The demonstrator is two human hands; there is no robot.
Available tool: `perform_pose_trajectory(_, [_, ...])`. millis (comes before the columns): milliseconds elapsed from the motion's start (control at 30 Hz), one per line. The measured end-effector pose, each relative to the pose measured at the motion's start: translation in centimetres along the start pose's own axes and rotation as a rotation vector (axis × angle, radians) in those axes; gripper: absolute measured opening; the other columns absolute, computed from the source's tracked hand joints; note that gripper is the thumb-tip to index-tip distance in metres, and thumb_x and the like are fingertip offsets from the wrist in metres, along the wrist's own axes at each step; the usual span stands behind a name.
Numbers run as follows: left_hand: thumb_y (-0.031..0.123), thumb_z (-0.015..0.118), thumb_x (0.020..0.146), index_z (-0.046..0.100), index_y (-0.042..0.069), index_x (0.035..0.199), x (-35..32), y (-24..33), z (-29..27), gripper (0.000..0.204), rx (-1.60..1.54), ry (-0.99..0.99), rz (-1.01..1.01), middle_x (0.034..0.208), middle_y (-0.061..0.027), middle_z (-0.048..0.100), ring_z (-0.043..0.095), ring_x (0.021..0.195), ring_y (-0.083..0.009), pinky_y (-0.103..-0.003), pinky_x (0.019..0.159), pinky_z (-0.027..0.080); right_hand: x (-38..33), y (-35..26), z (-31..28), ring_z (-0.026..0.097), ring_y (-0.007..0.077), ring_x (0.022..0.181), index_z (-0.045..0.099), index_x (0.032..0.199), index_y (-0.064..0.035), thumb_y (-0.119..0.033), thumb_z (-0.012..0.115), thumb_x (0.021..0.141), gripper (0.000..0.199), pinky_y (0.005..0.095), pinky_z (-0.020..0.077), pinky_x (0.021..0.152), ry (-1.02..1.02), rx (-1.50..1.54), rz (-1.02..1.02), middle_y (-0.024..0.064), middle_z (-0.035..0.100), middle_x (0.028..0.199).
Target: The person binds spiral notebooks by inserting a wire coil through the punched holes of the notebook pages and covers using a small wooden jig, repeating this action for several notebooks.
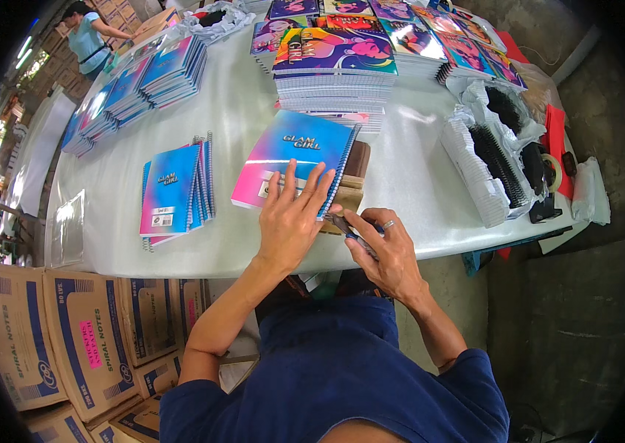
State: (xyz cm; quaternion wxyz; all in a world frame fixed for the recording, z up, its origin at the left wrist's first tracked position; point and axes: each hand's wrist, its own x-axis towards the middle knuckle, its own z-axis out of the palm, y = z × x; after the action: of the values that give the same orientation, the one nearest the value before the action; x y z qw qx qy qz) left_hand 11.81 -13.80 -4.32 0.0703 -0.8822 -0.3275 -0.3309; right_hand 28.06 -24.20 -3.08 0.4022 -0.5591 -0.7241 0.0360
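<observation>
A blue and pink spiral notebook [294, 148] lies tilted on a brown wooden block [353, 177], its dark coil along the right edge. My left hand [290, 214] rests flat on the notebook's lower part, fingers spread. In my right hand [394, 258] is a pair of pliers [353, 230] with dark handles. The jaws touch or nearly touch the coil's lower end; my fingers partly hide them. To the left lies a small stack of similar notebooks [168, 188], slightly fanned, coils to the right.
Tall stacks of colourful notebooks [335, 88] stand at the table's far middle. More blue and pink stacks [143, 85] are at the far left. Black coils [497, 162] lie in white paper at right, beside a tape roll [551, 173]. Cartons [84, 332] stand lower left; another person [87, 40] works beyond.
</observation>
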Motion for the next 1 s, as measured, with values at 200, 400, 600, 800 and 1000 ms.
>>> perform_pose_trajectory(200, [0.028, 0.071, 0.081, 0.057, 0.011, 0.13, -0.3, 0.0, -0.1, 0.054, 0.014, 0.024, -0.01, 0.129, -0.0036, 0.06, 0.052, 0.122, -0.0354, -0.049, 0.099, 0.04, 0.8, 1.8, -0.9, 0.06, 0.0254, 0.076, 0.064, 0.112, -0.0002, -0.015, 0.061, 0.091, 0.026, 0.0367, 0.0482, 0.07, -0.472, 0.719, 0.503, 0.016, 0.062, 0.088])
perform_pose_trajectory(400, [0.027, 0.071, 0.08, 0.055, 0.015, 0.133, 1.1, -4.2, -3.5, 0.056, -0.039, 0.091, -0.123, 0.128, -0.0047, 0.06, 0.058, 0.115, -0.0314, -0.047, 0.099, 0.042, 3.9, 3.5, -3.4, 0.055, 0.0139, 0.076, 0.065, 0.113, 0.0034, -0.019, 0.058, 0.095, 0.029, 0.0278, 0.0454, 0.07, -0.4, 0.639, 0.242, 0.0105, 0.064, 0.085])
perform_pose_trajectory(600, [0.004, 0.066, 0.084, 0.056, 0.012, 0.132, 0.6, -13.5, -10.9, 0.049, -0.449, 0.297, -0.476, 0.134, -0.0072, 0.057, 0.055, 0.122, -0.0215, -0.03, 0.1, 0.043, 3.6, 13.0, -2.6, 0.056, 0.027, 0.075, 0.064, 0.112, 0.0011, -0.015, 0.059, 0.093, 0.025, 0.0342, 0.0474, 0.071, -0.026, -0.15, 0.284, 0.0157, 0.059, 0.09])
perform_pose_trajectory(800, [0.015, 0.06, 0.093, 0.053, -0.001, 0.132, -4.5, -19.2, -14.1, 0.043, -0.4, 0.45, -0.492, 0.135, -0.0095, 0.056, 0.053, 0.122, -0.0191, -0.033, 0.105, 0.039, 4.1, 15.4, -0.6, 0.059, 0.033, 0.094, 0.064, 0.114, -0.0029, -0.007, 0.068, 0.085, 0.03, 0.0384, 0.0501, 0.076, 0.212, -0.542, -0.089, 0.0172, 0.061, 0.099])
perform_pose_trajectory(1000, [0.038, 0.055, 0.096, 0.05, -0.005, 0.133, -4.6, -22.1, -17.1, 0.057, -0.498, 0.845, -0.542, 0.134, -0.0136, 0.054, 0.054, 0.118, -0.0194, -0.031, 0.101, 0.041, 10.5, -3.0, 9.2, 0.06, 0.0356, 0.098, 0.059, 0.109, -0.0019, -0.004, 0.066, 0.084, 0.026, 0.0402, 0.0527, 0.079, -0.039, 0.262, -0.302, 0.0174, 0.056, 0.116])
